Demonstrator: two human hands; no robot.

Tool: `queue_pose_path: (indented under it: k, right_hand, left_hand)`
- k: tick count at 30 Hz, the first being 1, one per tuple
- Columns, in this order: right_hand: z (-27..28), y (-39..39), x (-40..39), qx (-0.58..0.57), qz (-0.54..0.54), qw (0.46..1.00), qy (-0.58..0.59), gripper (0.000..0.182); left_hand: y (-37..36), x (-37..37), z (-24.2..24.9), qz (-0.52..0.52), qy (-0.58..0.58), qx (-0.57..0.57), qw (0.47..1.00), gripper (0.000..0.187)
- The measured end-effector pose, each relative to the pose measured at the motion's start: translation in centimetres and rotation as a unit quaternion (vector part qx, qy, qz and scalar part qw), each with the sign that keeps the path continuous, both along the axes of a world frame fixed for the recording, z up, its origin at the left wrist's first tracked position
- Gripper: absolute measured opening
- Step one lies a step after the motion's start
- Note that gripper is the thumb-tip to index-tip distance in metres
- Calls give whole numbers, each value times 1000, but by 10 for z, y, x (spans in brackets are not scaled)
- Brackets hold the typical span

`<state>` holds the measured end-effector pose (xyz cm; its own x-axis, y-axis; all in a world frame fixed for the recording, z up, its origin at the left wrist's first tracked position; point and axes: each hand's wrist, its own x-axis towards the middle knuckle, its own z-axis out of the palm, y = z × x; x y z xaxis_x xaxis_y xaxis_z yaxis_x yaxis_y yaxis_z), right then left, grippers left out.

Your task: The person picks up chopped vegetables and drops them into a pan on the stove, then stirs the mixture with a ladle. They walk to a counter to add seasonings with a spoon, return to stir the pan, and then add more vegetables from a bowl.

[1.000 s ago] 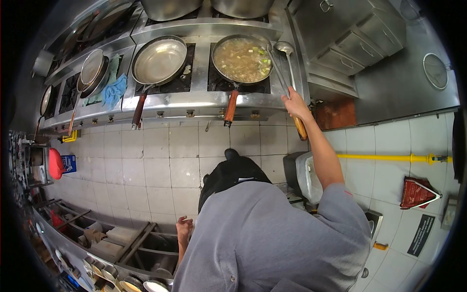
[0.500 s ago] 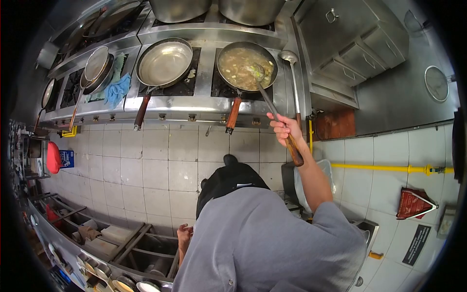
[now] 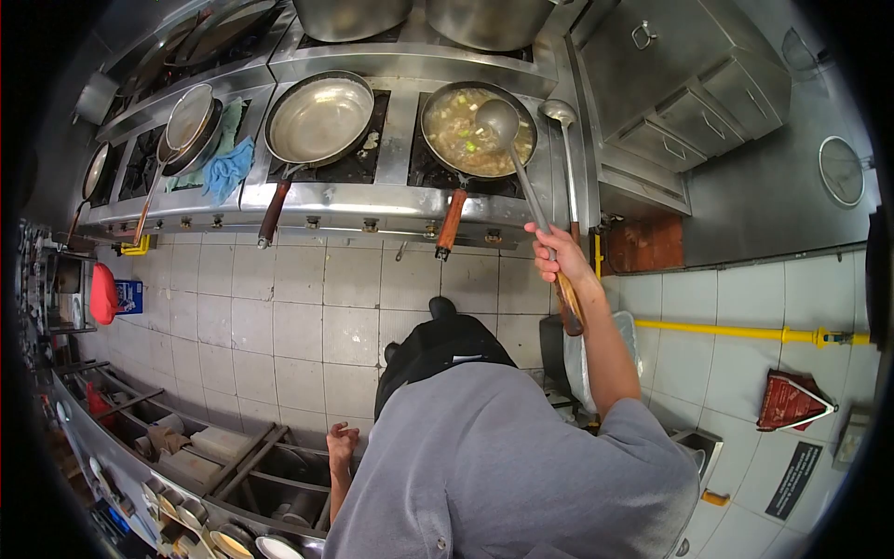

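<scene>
My right hand [image 3: 562,256] grips the handle of a long ladle [image 3: 501,121], whose bowl shows its rounded back over a pan of soup [image 3: 466,149]. Pale and green pieces float in the cloudy broth, and the pan's wooden handle [image 3: 451,224] points toward me. A second ladle [image 3: 559,114] lies just right of the pan. Down beside my body, my left hand [image 3: 343,445] has its fingers curled; whether it holds anything is too small to tell.
Left of the soup stands an empty pan [image 3: 319,119], then stacked pans and a blue cloth [image 3: 227,170]. Large pots [image 3: 352,19] stand behind. A yellow pipe [image 3: 726,328] runs along the right wall; a counter with containers [image 3: 209,445] is behind me at left.
The ladle's bowl has come up out of the soup and turned over. My right hand has moved slightly right and down, and my left hand slightly left.
</scene>
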<state>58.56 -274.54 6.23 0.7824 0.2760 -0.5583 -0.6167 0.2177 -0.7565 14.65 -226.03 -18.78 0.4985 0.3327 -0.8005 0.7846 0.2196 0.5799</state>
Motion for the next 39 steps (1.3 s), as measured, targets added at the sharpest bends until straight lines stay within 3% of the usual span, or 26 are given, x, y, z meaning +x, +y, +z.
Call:
queue_pose_path:
  k: [3,6,8,11,13,16,19,24,28,30,31,32,39]
  right_hand:
    - [-5,-7,13,-227,40,971,-70,34]
    - [-14,-18,35,-450,75,879,-136,45]
    - [-35,-33,55,-525,87,820,-210,51]
    - [-47,-31,79,-504,91,834,-202,45]
    - [-56,-22,89,-389,72,911,-112,39]
    - [-74,-6,93,-80,15,997,0,31]
    - [-90,-2,92,201,-8,978,63,29]
    - [-84,0,73,447,16,888,105,38]
    - [-76,-6,54,465,16,877,119,41]
    - [-68,-11,45,441,18,890,113,41]
    - [-64,-13,41,429,19,896,110,41]
    - [-59,-16,36,395,19,913,103,40]
    - [-33,-40,25,162,51,985,28,34]
  left_hand:
    - [2,-11,-18,-2,-13,-6,1000,52]
    - [-4,-10,-21,-5,7,9,1000,49]
    - [-9,-8,-9,4,19,11,1000,48]
    - [-12,-6,-4,-8,48,32,998,48]
    - [-12,-8,-4,5,53,22,998,49]
    - [-12,-14,-6,17,51,19,998,49]
    - [-17,-15,-2,27,44,13,999,50]
    - [-28,-7,16,-9,35,21,999,50]
    - [-34,-5,8,11,32,19,999,50]
    - [-21,-20,-35,-49,-3,19,999,50]
    - [-27,-8,-19,-79,-22,19,996,50]
    - [-37,2,-2,-17,19,28,999,50]
    - [-53,26,-1,-35,30,39,998,52]
